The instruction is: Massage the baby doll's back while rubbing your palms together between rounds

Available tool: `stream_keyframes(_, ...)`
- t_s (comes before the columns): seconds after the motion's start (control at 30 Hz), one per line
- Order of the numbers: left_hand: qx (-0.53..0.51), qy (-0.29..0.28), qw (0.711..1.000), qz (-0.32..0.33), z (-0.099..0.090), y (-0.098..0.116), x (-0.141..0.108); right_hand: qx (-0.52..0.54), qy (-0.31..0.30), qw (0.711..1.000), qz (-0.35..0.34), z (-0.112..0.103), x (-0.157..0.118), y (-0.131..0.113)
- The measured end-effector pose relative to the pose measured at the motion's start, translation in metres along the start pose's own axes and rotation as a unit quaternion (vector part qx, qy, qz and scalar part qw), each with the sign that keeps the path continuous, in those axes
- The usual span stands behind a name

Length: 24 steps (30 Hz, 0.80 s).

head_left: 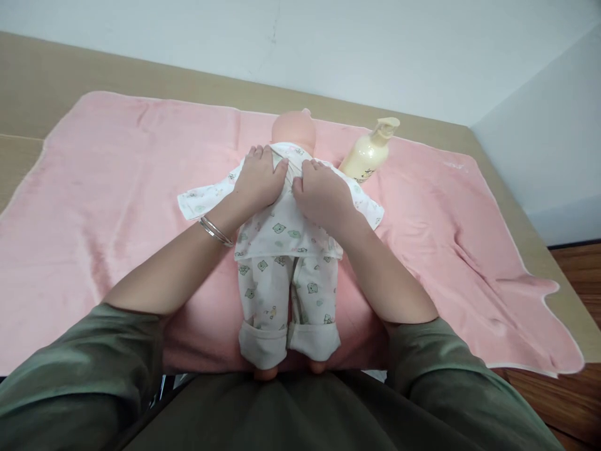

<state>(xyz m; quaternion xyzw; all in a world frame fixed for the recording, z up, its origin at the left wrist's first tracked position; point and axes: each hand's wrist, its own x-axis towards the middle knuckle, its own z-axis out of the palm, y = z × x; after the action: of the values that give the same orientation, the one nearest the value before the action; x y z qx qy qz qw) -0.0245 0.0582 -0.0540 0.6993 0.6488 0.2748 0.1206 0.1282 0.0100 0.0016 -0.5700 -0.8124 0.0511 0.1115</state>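
Observation:
A baby doll (293,128) lies on its back, its head away from me and its feet by my waist. It wears a white printed shirt (282,235) and matching trousers (312,291) with turned-up cuffs. At the upper chest, my left hand (261,178) is closed on the shirt near one shoulder, its thumb towards the middle. Opposite it, my right hand (325,193) has curled fingers gripping the shirt front just below the neck. The cloth is creased between the two hands. Both sleeves spread outward, and my fingertips are partly hidden in the fabric.
A pale yellow pump bottle (367,155) leans at a tilt beside the doll's head, on the right. Under everything, a wrinkled pink blanket (141,169) covers most of the wooden table (188,84). White walls (328,50) stand behind and to the right.

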Motion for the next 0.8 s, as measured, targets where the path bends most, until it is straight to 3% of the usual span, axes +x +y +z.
stream_keyframes(0.13,-0.006,-0.014,1.0,-0.003,-0.002,0.002,-0.002,0.039,-0.001,0.999,0.034,0.003,0.005,0.002)
stream_keyframes(0.3,0.042,-0.001,0.996,0.073,-0.003,0.027,-0.032,0.083,-0.054,0.993,0.071,0.011,0.034,0.023)
stream_keyframes(0.43,0.054,0.02,0.992,0.111,-0.001,0.039,-0.045,0.082,-0.076,0.991,0.08,0.009,0.04,0.026)
stream_keyframes(0.67,0.005,0.005,0.999,0.032,-0.007,0.011,-0.003,0.005,-0.029,0.999,0.037,0.007,0.009,-0.003)
stream_keyframes(0.8,-0.011,0.028,0.999,0.034,-0.002,0.002,0.004,0.014,0.019,1.0,0.01,0.013,-0.003,-0.012)
